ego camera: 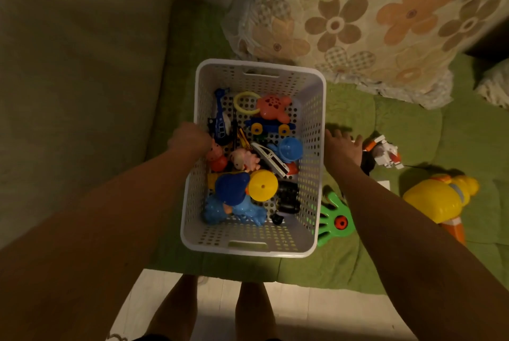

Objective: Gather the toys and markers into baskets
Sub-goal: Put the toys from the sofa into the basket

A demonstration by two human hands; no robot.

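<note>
A white perforated basket (312, 109) sits on the green sofa seat, holding several toys: a pink turtle (274, 105), a blue helicopter (220, 120), a yellow cone (263, 185) and a blue figure (231, 189). My left hand (188, 138) grips the basket's left rim, fingers curled over it. My right hand (341, 146) lies flat and spread on the seat just right of the basket, beside a white-and-orange robot toy (385, 154). A green hand-shaped toy (334, 219) lies by the basket's right front corner, and a big yellow duck toy (438, 197) sits further right.
A floral cushion (358, 18) leans behind the basket. The beige sofa arm (77, 79) rises at the left. The seat's front edge (303, 277) drops to a pale floor, where my legs (176, 307) stand.
</note>
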